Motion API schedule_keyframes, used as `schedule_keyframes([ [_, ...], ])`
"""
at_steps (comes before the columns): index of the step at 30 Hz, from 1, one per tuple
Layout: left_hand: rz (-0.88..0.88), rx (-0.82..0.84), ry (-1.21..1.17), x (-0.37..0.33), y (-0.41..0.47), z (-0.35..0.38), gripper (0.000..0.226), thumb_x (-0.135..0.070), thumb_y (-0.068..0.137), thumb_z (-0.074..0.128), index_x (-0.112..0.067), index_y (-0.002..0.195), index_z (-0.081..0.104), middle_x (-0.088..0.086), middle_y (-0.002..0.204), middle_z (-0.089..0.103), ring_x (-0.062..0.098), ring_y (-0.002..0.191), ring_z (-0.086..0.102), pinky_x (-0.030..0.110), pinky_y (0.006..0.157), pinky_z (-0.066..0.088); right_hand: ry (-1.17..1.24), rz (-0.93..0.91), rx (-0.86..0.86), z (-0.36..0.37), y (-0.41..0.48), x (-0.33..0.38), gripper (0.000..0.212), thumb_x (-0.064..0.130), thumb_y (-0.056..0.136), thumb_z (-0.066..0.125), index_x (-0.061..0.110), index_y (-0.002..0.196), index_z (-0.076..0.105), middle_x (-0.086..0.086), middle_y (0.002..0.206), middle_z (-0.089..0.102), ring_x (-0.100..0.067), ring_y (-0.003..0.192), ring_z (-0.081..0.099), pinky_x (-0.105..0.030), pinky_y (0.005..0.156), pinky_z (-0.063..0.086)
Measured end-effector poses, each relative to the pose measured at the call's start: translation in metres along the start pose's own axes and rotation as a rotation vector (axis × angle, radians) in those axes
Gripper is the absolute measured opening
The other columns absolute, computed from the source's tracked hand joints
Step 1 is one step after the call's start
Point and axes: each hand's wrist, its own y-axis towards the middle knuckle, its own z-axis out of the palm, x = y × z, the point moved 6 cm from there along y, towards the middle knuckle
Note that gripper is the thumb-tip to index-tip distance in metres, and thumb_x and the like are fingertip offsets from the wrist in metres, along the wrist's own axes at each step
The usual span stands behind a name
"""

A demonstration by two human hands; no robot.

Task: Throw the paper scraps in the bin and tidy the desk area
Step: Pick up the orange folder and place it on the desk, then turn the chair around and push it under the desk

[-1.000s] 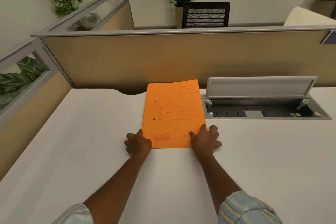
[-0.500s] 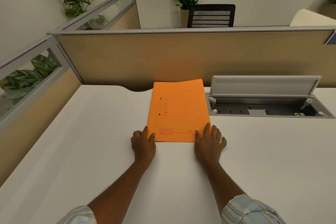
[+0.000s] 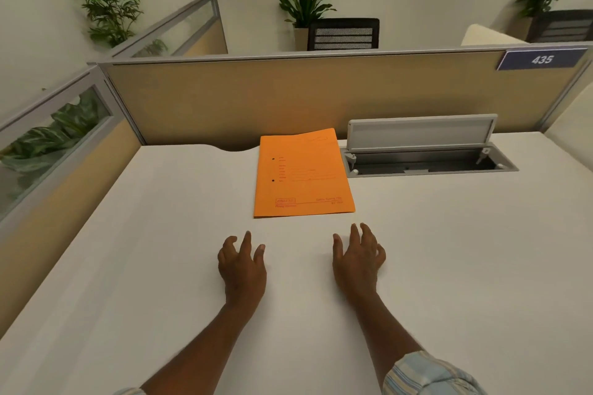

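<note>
My left hand hovers empty, fingers loosely spread, near the orange folder lying squared at the desk back; my right hand likewise. No scraps visible, possibly out of frame, so I'd scan before leaving.

A blue sign at the upper right of the frame, fixed to the top of the tan partition, is showing the white number "435". The orange folder at the centre is carrying red printed lines and a boxed stamp, too blurred to read.
</note>
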Motion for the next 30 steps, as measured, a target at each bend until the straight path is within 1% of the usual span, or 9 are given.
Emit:
schedule_keyframes([
  [8,0.154,0.004,-0.020,0.021,-0.080,-0.055,0.040,-0.021,0.090,0.063,-0.004,0.126,0.059,0.026,0.125,0.055,0.042,0.117,0.048,0.051,0.095,0.041,0.009,-0.014,-0.045,-0.044,-0.096,0.004,0.050,0.045,0.097,0.038,0.014,0.135,0.044,-0.007,0.145,0.041,-0.021,0.138,0.029,-0.048,0.110,0.017],
  [17,0.251,-0.016,-0.053,0.050,-0.160,-0.130,0.039,-0.022,0.089,0.063,-0.003,0.123,0.062,0.025,0.121,0.057,0.043,0.111,0.051,0.049,0.093,0.041,0.005,-0.046,-0.093,-0.092,-0.212,0.015,0.050,0.045,0.097,0.037,0.014,0.135,0.042,-0.004,0.144,0.041,-0.019,0.137,0.029,-0.048,0.107,0.022],
  [23,0.316,0.012,-0.038,0.068,-0.221,-0.162,0.041,-0.026,0.091,0.061,-0.006,0.126,0.059,0.022,0.125,0.056,0.039,0.116,0.049,0.048,0.095,0.043,-0.009,-0.033,-0.067,-0.115,-0.286,0.009,0.054,0.051,0.097,0.029,0.017,0.138,0.037,-0.004,0.149,0.035,-0.020,0.139,0.027,-0.049,0.110,0.021],
  [28,0.299,0.109,-0.037,0.080,-0.262,-0.165,0.043,-0.031,0.093,0.055,-0.011,0.132,0.054,0.018,0.134,0.050,0.036,0.124,0.043,0.046,0.103,0.037,-0.003,-0.009,-0.001,-0.127,-0.340,-0.006,0.056,0.051,0.097,0.028,0.017,0.141,0.034,-0.002,0.151,0.033,-0.019,0.140,0.024,-0.046,0.111,0.020],
  [30,0.298,0.133,-0.054,0.081,-0.278,-0.166,0.043,-0.032,0.093,0.055,-0.012,0.131,0.055,0.017,0.135,0.050,0.035,0.124,0.043,0.046,0.102,0.037,-0.001,-0.005,0.021,-0.132,-0.359,-0.016,0.055,0.051,0.097,0.028,0.018,0.141,0.033,-0.001,0.151,0.032,-0.019,0.141,0.024,-0.046,0.111,0.019],
])
